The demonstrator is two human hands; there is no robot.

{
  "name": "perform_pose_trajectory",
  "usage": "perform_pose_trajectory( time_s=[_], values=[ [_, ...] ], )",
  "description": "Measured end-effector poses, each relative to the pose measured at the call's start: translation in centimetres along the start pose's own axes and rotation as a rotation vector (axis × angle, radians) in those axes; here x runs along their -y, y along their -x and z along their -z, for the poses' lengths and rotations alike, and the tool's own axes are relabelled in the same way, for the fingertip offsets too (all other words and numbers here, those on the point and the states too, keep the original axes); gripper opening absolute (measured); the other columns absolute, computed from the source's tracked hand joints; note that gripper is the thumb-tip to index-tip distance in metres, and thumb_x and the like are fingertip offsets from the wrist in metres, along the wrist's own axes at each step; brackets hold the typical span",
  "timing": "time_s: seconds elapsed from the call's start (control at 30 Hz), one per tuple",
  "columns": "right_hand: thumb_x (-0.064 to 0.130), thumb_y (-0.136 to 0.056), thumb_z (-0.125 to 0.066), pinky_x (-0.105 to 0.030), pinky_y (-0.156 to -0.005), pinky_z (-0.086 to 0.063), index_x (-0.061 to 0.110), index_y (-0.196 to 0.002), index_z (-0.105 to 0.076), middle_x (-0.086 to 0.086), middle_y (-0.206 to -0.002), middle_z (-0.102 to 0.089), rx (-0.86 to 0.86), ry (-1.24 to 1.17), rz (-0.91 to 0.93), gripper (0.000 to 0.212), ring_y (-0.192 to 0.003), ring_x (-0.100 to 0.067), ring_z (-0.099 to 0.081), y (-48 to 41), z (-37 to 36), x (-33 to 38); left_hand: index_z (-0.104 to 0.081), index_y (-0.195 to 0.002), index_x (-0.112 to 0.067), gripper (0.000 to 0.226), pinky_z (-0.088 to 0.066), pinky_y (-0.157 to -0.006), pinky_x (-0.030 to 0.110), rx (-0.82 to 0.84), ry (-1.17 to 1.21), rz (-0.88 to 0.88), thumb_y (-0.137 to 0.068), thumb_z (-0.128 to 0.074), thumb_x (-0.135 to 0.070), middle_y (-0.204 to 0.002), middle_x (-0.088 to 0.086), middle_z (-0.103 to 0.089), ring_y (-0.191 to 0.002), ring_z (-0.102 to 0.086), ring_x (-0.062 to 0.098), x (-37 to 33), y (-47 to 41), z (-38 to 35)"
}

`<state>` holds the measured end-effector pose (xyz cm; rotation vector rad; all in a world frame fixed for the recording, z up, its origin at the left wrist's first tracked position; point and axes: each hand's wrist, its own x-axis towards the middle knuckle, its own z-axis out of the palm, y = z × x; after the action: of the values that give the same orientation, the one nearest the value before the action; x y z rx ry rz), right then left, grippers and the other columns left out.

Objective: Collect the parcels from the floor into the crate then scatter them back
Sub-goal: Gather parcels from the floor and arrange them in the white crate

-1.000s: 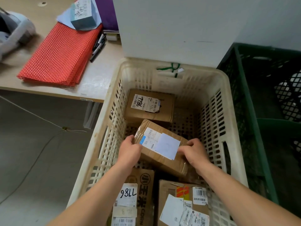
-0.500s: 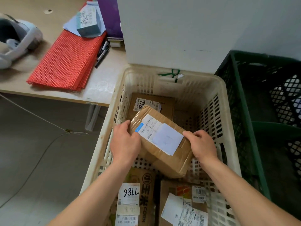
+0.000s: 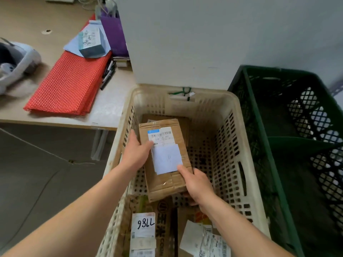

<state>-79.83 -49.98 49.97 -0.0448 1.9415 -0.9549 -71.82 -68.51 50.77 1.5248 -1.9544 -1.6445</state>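
We have lifted the labelled parcel [image 3: 167, 182] clear of the others. 1 second ago it lay low and slantwise in the beige crate [image 3: 239, 119], with our hands merely set against its 2 ends. 0.5 seconds ago it was tipping up. Now it is turned lengthwise, pointing away from us, and sits higher between the crate walls.

Our left hand [image 3: 136, 154] clasps its left long edge, with the thumb across the white label and the fingers [image 3: 134, 135] lying along the side. Our right hand [image 3: 197, 184] pinches the near right corner, 1 finger on top and the rest curled beneath, out of sight. Both sets of fingers are closed on the parcel, not spread.

Beyond the fingers, the far parcel [image 3: 184, 123] is mostly covered by the one we hold. Below the fingers and nearer to us lie the parcel marked 7786 [image 3: 143, 227] and a much-labelled parcel [image 3: 202, 238], both untouched. To the right of the right fingers stands the green crate [image 3: 259, 127].

We judge that the collecting is done and the scattering is under way. This parcel looks to be on its way out, and at least 3 more remain in the crate.
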Motion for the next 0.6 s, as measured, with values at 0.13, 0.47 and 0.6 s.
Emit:
perform_pose_trajectory(
  time_s=[0.13, 0.47, 0.6],
  values=[
    [0.056, -0.097, -0.060, -0.031, -0.087, -0.054, 0.032, -0.113, -0.068, 0.017, -0.103, -0.071, 0.008, -0.078, 0.070, 0.029, -0.098, -0.006, -0.066, 0.2, 0.0, -0.1, -0.050, -0.136, -0.035, 0.046, -0.057, -0.094, 0.049, 0.109, 0.183, 0.117, -0.093, -0.066, -0.029, -0.125, -0.009, -0.069, -0.109, -0.069, 0.016, 1.7, 4.8, -1.2],
    [0.057, -0.095, -0.063, -0.046, -0.099, -0.057, 0.032, -0.126, -0.067, 0.011, -0.111, -0.073, -0.328, -0.214, 0.223, 0.040, -0.104, -0.014, -0.069, 0.1, 6.7, 2.5, -0.036, -0.146, -0.033, 0.083, -0.059, -0.091, 0.045, 0.271, 0.168, -0.072, -0.072, -0.072, -0.029, -0.130, -0.003, -0.062, -0.112, -0.066, 0.019, -5.0, 4.5, -7.6],
    [0.075, -0.073, -0.057, -0.046, -0.094, -0.060, 0.036, -0.132, -0.062, 0.011, -0.117, -0.072, -0.385, -0.207, 0.216, 0.071, -0.105, -0.016, -0.070, -2.3, 8.4, 3.0, -0.031, -0.152, -0.044, 0.093, -0.055, -0.099, 0.045, 0.403, 0.243, -0.045, -0.070, -0.074, -0.032, -0.132, -0.008, -0.065, -0.116, -0.065, 0.016, -5.5, 2.3, -11.0]
  ],
)
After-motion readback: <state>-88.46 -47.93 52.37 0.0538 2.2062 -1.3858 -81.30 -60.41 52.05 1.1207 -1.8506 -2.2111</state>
